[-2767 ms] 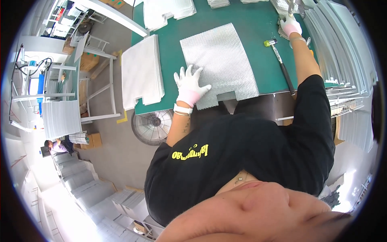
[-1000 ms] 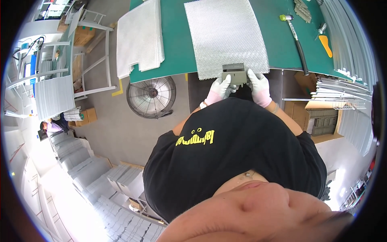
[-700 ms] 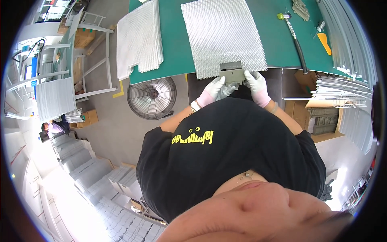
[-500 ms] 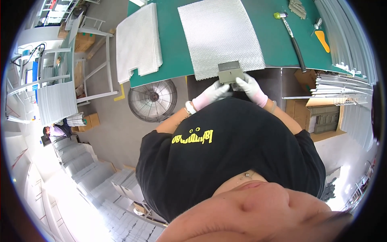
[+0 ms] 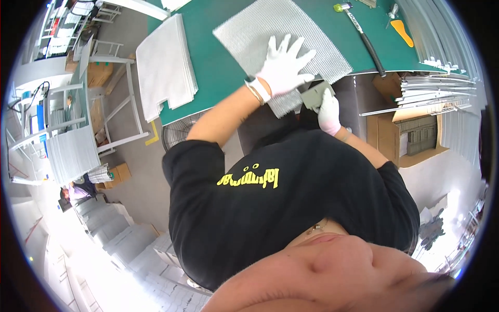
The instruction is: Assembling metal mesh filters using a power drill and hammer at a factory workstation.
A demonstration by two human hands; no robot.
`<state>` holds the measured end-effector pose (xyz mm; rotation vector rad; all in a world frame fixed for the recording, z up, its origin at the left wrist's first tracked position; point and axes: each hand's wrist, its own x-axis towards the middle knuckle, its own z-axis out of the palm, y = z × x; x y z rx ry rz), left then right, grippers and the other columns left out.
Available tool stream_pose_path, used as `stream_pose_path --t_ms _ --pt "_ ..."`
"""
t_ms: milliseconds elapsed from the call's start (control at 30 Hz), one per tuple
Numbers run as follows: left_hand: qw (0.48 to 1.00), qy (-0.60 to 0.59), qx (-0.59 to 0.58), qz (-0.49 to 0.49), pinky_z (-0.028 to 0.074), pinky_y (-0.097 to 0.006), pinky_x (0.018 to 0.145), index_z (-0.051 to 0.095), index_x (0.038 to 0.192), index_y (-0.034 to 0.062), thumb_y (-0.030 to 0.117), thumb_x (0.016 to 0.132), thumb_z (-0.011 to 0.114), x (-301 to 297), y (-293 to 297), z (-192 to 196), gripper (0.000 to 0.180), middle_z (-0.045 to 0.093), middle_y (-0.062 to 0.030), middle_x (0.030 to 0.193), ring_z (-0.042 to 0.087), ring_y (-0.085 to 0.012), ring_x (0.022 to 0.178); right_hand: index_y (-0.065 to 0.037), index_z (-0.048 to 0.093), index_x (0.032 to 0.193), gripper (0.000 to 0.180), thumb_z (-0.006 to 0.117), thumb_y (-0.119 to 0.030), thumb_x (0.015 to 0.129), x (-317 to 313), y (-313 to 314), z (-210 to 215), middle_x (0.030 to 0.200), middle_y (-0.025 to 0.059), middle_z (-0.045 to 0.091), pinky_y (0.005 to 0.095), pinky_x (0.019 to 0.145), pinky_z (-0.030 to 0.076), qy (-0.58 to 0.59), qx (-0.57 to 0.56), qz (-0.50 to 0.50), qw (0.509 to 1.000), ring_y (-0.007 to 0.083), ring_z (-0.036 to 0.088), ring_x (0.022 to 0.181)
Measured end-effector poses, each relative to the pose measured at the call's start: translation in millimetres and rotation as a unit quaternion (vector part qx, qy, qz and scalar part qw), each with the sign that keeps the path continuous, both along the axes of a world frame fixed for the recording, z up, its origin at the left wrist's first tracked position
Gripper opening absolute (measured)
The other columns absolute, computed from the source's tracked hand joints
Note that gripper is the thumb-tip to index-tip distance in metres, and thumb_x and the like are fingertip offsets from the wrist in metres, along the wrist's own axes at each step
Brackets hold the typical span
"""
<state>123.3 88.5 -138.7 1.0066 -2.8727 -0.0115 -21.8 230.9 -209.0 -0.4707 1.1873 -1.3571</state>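
Note:
My left hand, in a white glove, lies spread with its fingers apart on a silvery metal mesh sheet. The sheet sits slanted on the green table, one corner jutting past the near edge. To the right of that corner, my gloved right hand grips a grey-green rectangular block by its right side, the thumb on top. The block is tilted at the table's near edge, close to the sheet. My right hand's fingers beneath it are hidden.
Left on the table is a stack of mesh sheets. A hammer and an orange scraper lie at the right, beside long metal strips. Below are a floor fan and an open carton of grey-green pieces.
My left hand has left the block and moved up onto the mesh sheet. The sheet has turned to a slant. My right hand has shifted right with the block, now tilted.

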Motion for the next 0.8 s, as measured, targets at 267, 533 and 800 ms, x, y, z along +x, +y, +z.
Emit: stream_pose_path --t_ms 267,533,800 --pt "0.999 0.043 0.001 0.032 0.013 -0.07 0.111 0.044 0.148 0.0238 0.056 0.092 0.052 -13 22 -1 0.065 0.036 -0.0213 0.153 0.028 -0.0497 0.141 0.0 0.061 0.116 0.036 0.047 -0.032 0.104 -10 -11 -10 0.098 0.0043 0.066 0.0263 0.072 0.05 0.063 -0.023 -0.019 0.998 0.0102 0.06 0.08" --pt "0.998 0.03 0.005 0.054 0.01 -0.069 0.112 0.045 0.147 0.021 0.051 0.093 0.051 -15 31 -1 0.062 0.035 -0.0216 0.153 0.03 -0.0488 0.141 -0.002 0.064 0.107 0.03 0.049 -0.029 0.104 -20 -20 2 0.092 -0.0007 0.063 0.026 0.073 0.046 0.059 -0.009 0.062 0.996 0.0078 0.054 0.078" --pt "0.995 0.037 0.055 0.07 0.008 -0.065 0.115 0.045 0.147 0.0187 0.042 0.094 0.051 -18 63 5 0.057 0.036 -0.0209 0.153 0.028 -0.0463 0.142 -0.002 0.062 0.106 0.02 0.059 -0.02 0.1 -15 2 3 0.096 0.0012 0.064 0.0249 0.075 0.048 0.041 -0.02 -0.067 0.997 0.0072 0.056 0.083"
